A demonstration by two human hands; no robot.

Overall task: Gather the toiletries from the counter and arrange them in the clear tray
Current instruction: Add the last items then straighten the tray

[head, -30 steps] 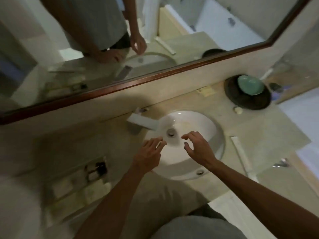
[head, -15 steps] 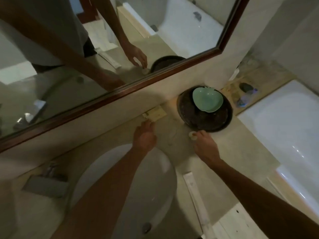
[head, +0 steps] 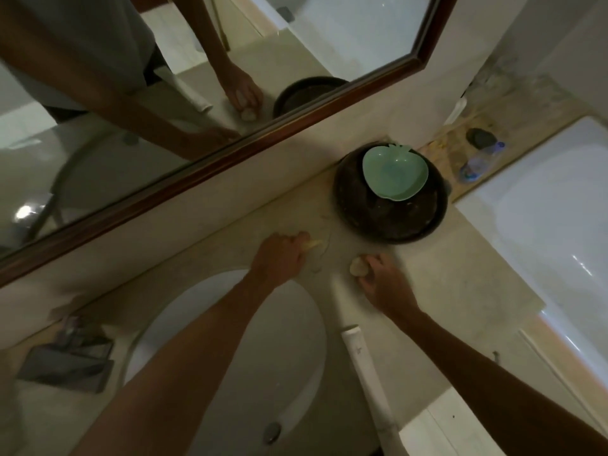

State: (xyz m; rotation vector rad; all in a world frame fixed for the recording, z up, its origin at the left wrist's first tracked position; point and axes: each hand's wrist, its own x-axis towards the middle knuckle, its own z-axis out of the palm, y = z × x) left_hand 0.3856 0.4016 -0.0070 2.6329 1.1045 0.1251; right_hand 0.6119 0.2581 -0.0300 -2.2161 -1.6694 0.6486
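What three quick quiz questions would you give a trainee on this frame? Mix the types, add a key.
1. True or false: the green dish sits inside the dark round tray.
2. Which hand grips the small round pale item? A left, B right.
3. Fill in: the white tube lies on the counter to the ___ of the sink.

Key: 1 true. 2 B, the right hand; the left hand holds a flat pale packet. 3 right.
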